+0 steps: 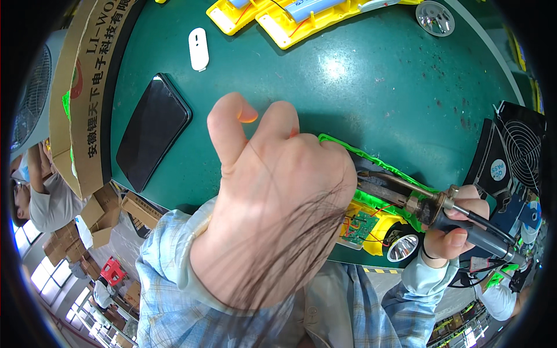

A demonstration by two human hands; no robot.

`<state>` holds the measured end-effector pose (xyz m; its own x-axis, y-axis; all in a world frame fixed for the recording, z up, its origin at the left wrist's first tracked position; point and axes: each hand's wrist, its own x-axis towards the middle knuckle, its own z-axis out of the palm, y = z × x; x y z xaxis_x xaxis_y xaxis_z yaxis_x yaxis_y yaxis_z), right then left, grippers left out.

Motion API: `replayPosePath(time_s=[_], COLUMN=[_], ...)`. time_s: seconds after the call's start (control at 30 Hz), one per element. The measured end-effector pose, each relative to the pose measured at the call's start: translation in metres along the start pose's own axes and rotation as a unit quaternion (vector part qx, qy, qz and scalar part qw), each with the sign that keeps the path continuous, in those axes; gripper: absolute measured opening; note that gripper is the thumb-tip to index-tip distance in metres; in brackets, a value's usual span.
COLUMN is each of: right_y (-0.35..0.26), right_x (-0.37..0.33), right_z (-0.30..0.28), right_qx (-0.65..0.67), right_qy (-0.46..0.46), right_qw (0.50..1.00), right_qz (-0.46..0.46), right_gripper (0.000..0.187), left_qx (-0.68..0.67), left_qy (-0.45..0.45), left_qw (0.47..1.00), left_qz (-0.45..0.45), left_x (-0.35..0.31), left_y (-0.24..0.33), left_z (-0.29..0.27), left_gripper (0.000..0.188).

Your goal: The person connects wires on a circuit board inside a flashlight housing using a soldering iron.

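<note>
My left hand (278, 168) fills the middle, its back turned up and its fingers curled. Its thumb and forefinger are hidden, so whatever they pinch cannot be seen. At the right, my right hand (458, 226) grips a soldering iron (426, 209) with a thin metal feed tube along it. The iron's tip end points left, toward my left hand. Below the iron lies an open yellow flashlight housing (378, 232), partly covered by my left hand. It contains a green circuit board (361, 225) with red wires and a round reflector (402, 247). A bright green housing edge (377, 159) runs behind the iron.
A black phone (154, 133) and a white oval part (198, 49) lie on the green table (371, 87). Yellow housings (290, 26) with blue cells and a loose reflector (435, 18) are at the far edge. A cardboard box (87, 98) stands left, a black fan unit (516, 145) right.
</note>
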<state>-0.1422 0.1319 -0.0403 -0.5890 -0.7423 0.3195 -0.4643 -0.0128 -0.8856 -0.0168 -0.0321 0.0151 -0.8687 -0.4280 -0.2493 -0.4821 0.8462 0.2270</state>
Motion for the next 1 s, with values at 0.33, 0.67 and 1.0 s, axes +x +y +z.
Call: replayPosePath(time_s=[0.33,0.67,1.0], right_y=[0.005,0.003,0.003], right_x=[0.002,-0.005,-0.004], right_z=[-0.002,-0.004,-0.003], right_qx=[-0.015,0.064,0.076], right_qy=[0.008,0.008,-0.014], right_qw=[0.998,0.998,0.997], right_qz=[-0.057,0.003,0.001], right_gripper=[0.038,0.04,0.037], left_qx=[-0.046,-0.049,-0.018], left_qy=[0.083,0.079,0.003], left_qw=[0.994,0.994,1.0], left_qz=[0.045,0.061,0.015], left_x=[-0.004,-0.002,-0.002], left_y=[-0.005,-0.01,-0.007], left_z=[0.012,0.014,0.004], left_gripper=[0.011,0.01,0.003])
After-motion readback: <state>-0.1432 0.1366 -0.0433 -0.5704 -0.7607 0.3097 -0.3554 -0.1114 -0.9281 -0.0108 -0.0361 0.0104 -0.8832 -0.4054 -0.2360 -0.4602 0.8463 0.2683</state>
